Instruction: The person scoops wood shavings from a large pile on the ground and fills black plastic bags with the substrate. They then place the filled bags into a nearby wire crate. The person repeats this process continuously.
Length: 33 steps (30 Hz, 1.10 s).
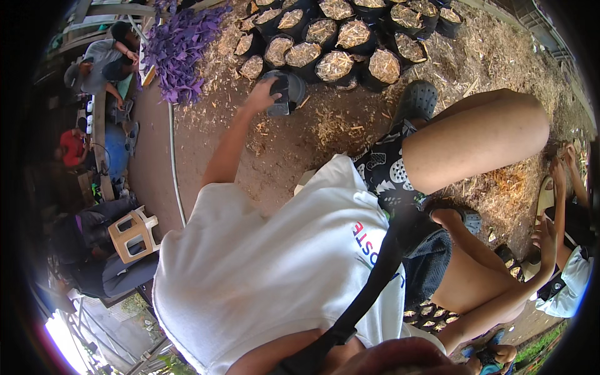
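Note:
My left hand (263, 95) grips a black plastic container (292, 90), low over the brown soil. Right beyond it stand several black grow bags (358, 50) filled to the top with pale chopped straw or wood chips. At the right, my right hand (544, 238) hangs past my bent knee with its fingers loosely apart, and I see nothing in it. Close to that hand are the forearms of another person (560, 183), whose hands meet above the ground. Part of my lap lies behind a dark strap (375, 276).
Purple-leaved plants (183, 51) grow at upper left, beside a pale hose (173, 159). A beige plastic stool (133, 234) and several people, one in grey (98, 63), are at the left. Loose straw (497, 61) covers the soil at upper right. Smaller filled bags (429, 315) stand below my right thigh.

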{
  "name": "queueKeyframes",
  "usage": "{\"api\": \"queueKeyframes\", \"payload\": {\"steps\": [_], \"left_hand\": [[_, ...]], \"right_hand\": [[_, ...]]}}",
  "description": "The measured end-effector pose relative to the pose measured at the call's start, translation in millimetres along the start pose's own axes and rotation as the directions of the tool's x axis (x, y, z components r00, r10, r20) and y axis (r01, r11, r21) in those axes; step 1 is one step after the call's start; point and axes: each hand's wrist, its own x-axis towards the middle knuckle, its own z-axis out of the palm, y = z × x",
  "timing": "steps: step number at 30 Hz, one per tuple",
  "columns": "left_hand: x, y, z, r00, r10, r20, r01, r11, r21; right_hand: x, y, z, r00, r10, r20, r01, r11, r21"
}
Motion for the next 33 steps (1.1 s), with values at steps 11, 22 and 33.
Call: {"api": "queueKeyframes", "payload": {"steps": [11, 22, 33], "left_hand": [[1.8, -3.1, -13.9, 0.876, -0.280, 0.393, 0.266, 0.960, 0.093], [5.1, -9.1, -28.1, 0.705, -0.339, 0.623, 0.475, 0.878, -0.061], [51.4, 211.3, -90.1, 0.994, -0.095, -0.054, -0.022, 0.312, -0.950]], "right_hand": [[-17.9, 7.0, 4.9, 0.996, -0.089, -0.008, 0.089, 0.996, 0.019], [-34.0, 17.1, 11.6, 0.995, -0.101, -0.017, 0.101, 0.994, 0.048], [-54.6, -10.1, 46.4, 0.928, -0.351, -0.122, 0.347, 0.936, -0.055]]}}
